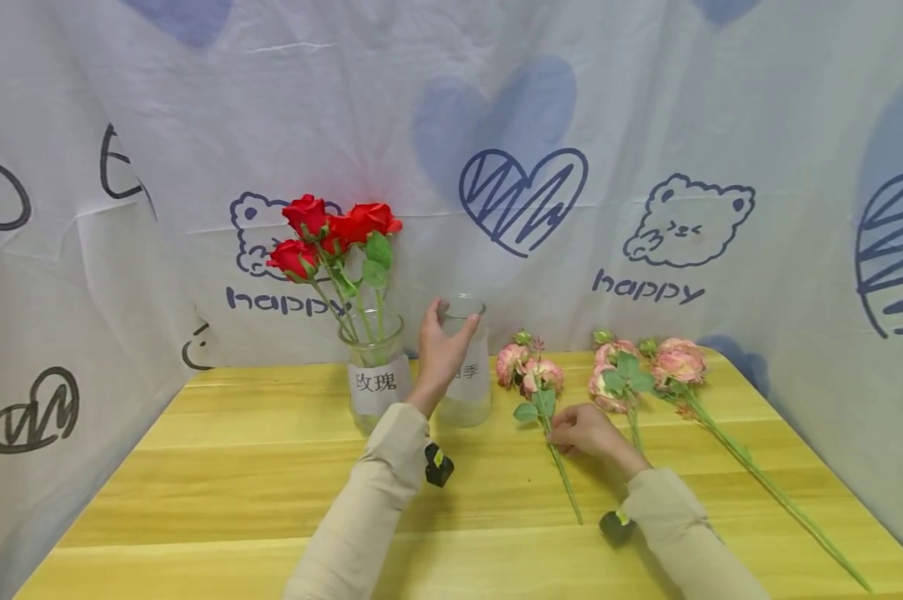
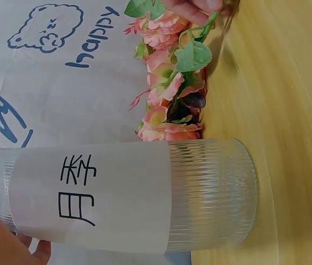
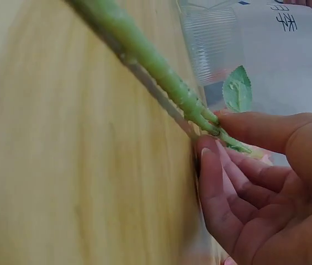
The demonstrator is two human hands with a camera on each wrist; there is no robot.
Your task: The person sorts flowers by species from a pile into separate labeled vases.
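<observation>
My left hand (image 1: 442, 354) grips the upper part of a ribbed clear glass vase (image 1: 468, 410), with the thumb at the near right side and the fingers around the left. A white paper label with black characters wraps the vase, which stands upright at the back of the table. To its right, my right hand (image 1: 588, 429) pinches the green stem (image 3: 156, 69) of a pink artificial flower (image 1: 543, 377) between thumb and forefinger. That flower lies on the table, heads toward the back wall, leaves just beyond the fingers.
Left of the held vase stands another labelled glass vase (image 1: 368, 400) with several red roses (image 1: 364, 221). Two more pink flowers (image 1: 679, 362) lie at the right of the wooden table (image 1: 218, 475). A patterned white cloth (image 1: 391, 100) hangs behind.
</observation>
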